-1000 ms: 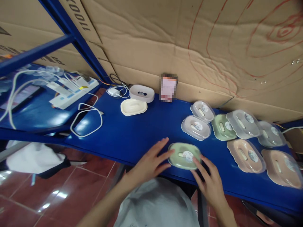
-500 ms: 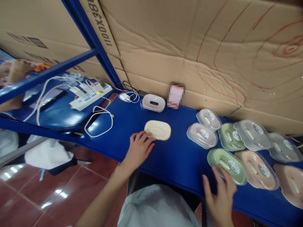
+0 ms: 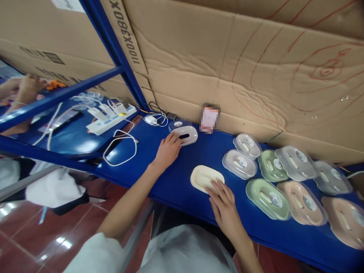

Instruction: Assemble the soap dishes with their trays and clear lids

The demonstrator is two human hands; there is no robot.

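Observation:
My left hand (image 3: 167, 151) grips the left end of a white oval soap-dish tray (image 3: 192, 132) with a dark slot, fingers on its rim and thumb at the near edge. Partly behind this tray is a clear oval piece (image 3: 178, 124) with a small pale label. Nearer to me, a cream oval dish (image 3: 200, 177) lies on the blue table (image 3: 182, 182). The outstretched fingers of my right hand (image 3: 224, 199) rest on the right end of the cream dish, the thumb apart from its edge.
Several clear-covered oval soap dishes in white, green (image 3: 269, 199), grey and peach (image 3: 303, 203) spread over the right side. A pixelated phone-like object (image 3: 209, 118) leans on the cardboard wall (image 3: 182, 57). Cables, a power strip (image 3: 112, 119) and another person's hands (image 3: 27, 89) are at left.
My left hand has left the cream dish and taken hold of the slotted tray, now shifted off the clear piece. My right hand has come from the green dish to the cream dish, which has moved right and nearer.

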